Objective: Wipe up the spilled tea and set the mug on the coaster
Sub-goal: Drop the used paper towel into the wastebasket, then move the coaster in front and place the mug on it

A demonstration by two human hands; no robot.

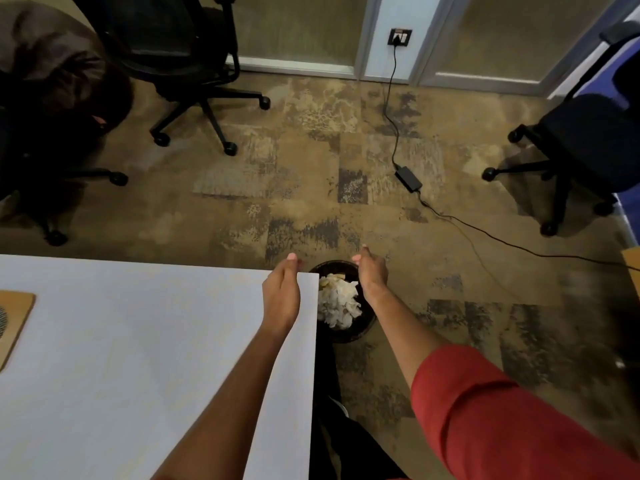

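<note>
My left hand (281, 292) hovers over the far right corner of the white table (138, 358), fingers relaxed and holding nothing. My right hand (372, 275) reaches out above a black waste bin (360, 332) on the floor beside the table, fingers loose and empty. Crumpled white tissues (337, 303) with brownish stains fill the bin. At the table's left edge lies part of a tan wooden coaster (15, 320). No mug is in view, and no spill shows on the table.
Black office chairs stand at the back left (180, 64), far left (41, 161) and right (581, 140). A black power adapter (408, 180) and its cable trail across the patterned carpet from a wall socket (400, 37).
</note>
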